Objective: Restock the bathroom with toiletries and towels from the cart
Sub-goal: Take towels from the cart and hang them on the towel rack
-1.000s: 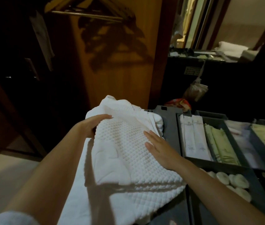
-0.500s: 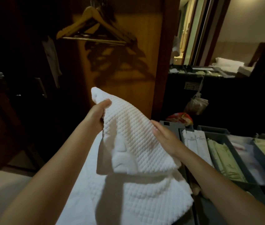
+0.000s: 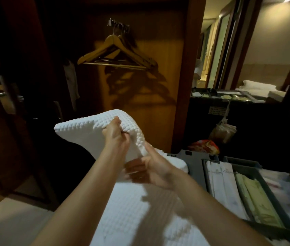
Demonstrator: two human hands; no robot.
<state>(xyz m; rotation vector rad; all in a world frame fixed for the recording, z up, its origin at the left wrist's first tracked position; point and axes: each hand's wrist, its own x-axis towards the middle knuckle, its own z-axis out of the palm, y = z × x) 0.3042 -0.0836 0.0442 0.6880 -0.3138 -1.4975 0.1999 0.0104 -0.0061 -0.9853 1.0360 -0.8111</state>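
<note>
left hand (image 3: 117, 139) fingers pinch the white towel (image 3: 87, 130), raised end pointing left; right hand (image 3: 152, 172) grips it below.

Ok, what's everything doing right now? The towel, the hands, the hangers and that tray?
White towel: raised, held by both hands.
Left hand: pinches its top fold.
Right hand: grips its lower edge.
Hangers: hanging, bare.
Tray: full of packets.

Dim warm light from above casts hard shadows of the hangers (image 3: 133, 54) on the wardrobe panel (image 3: 140, 107) and arm shadows across the towel (image 3: 131, 215), the left sinks into black, the right hand (image 3: 151, 171) is motion-blurred, and the edges bow.
</note>
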